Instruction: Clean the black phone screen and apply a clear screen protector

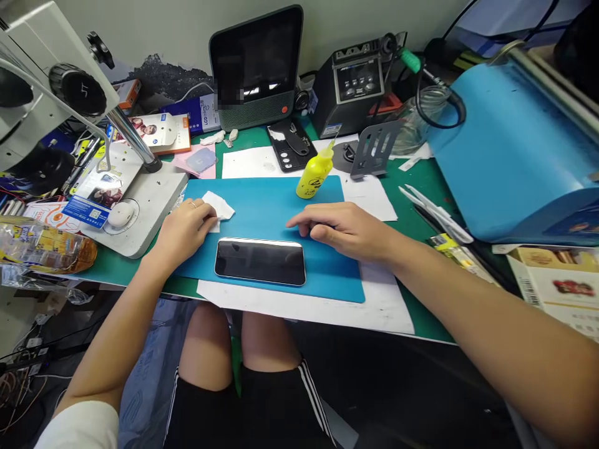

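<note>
The left hand is closed, its bent fingers gathered on a white tissue that pokes out past the fingertips. The right hand grips nothing: its index finger points left, the others curl loosely, and it is over the mat; whether it touches the surface I cannot tell.

Nearest are the person's knees, below the table edge. Above them, a sheet of paper sticks out from under the blue mat. The phone lies flat on the mat, dark screen up, its long side roughly along the table edge, between the two hands and a little nearer the body, apart from both. A drink bottle lies on its side at far left, and an open carton is at far right.

Beyond the right hand, a yellow bottle with a thin tip stands upright near the mat's far edge. A microscope rises on the left, its pale base beside the mat. Farther back on the green table are a black panel, a slotted stand and a glass jar. A large blue machine fills the right. At the wall stand a screen and a black control box.
</note>
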`<control>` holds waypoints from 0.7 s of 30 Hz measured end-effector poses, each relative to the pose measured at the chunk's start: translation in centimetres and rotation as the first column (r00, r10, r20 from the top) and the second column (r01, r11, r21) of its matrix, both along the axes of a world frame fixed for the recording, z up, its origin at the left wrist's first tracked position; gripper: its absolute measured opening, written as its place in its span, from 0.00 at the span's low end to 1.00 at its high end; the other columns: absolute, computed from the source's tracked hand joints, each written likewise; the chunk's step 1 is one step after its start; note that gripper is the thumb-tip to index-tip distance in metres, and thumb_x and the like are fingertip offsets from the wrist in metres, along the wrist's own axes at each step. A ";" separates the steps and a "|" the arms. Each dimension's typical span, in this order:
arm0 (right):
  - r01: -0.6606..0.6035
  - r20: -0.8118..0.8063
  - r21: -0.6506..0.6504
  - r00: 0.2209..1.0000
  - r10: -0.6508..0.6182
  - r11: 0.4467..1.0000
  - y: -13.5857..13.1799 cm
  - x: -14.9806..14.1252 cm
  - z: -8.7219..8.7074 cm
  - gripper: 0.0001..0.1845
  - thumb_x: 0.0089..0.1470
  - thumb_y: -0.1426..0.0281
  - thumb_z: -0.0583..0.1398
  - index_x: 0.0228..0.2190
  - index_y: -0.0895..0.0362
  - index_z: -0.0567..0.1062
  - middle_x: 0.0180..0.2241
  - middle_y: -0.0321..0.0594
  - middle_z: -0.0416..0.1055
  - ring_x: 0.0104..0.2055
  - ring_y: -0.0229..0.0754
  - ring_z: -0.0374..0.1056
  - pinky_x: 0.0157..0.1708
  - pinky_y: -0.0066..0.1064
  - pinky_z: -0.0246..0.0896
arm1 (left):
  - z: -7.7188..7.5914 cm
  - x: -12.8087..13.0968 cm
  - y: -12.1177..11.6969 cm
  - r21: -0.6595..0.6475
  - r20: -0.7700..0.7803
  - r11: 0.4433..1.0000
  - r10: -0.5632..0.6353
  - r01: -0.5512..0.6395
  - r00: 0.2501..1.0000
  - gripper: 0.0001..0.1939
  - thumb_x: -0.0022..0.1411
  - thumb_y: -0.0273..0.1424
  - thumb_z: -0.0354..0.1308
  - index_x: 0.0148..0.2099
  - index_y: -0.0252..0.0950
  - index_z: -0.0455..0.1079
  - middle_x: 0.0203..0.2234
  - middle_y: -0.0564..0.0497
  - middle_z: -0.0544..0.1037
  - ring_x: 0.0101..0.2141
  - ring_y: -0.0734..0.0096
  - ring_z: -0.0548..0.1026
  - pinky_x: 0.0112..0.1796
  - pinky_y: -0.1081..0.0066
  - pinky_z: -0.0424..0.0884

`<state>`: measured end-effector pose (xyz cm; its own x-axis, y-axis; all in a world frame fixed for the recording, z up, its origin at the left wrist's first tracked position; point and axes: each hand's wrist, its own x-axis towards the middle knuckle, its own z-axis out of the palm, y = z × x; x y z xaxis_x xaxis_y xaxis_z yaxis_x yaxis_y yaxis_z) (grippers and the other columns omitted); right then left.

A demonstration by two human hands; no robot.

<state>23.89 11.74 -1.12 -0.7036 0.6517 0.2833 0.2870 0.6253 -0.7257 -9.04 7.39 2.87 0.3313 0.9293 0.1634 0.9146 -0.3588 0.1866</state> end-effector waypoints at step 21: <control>-0.058 -0.034 -0.042 0.998 0.056 0.997 0.6 0.4 -1.8 0.41 0.66 0.37 0.44 0.47 0.53 0.82 0.40 0.45 0.80 0.42 0.50 0.75 0.41 0.41 0.64 | -2.5 -1.1 -11.2 0.076 -0.023 0.969 -0.236 0.237 0.972 0.28 0.80 0.42 0.44 0.75 0.38 0.55 0.69 0.38 0.67 0.69 0.52 0.64 0.71 0.49 0.51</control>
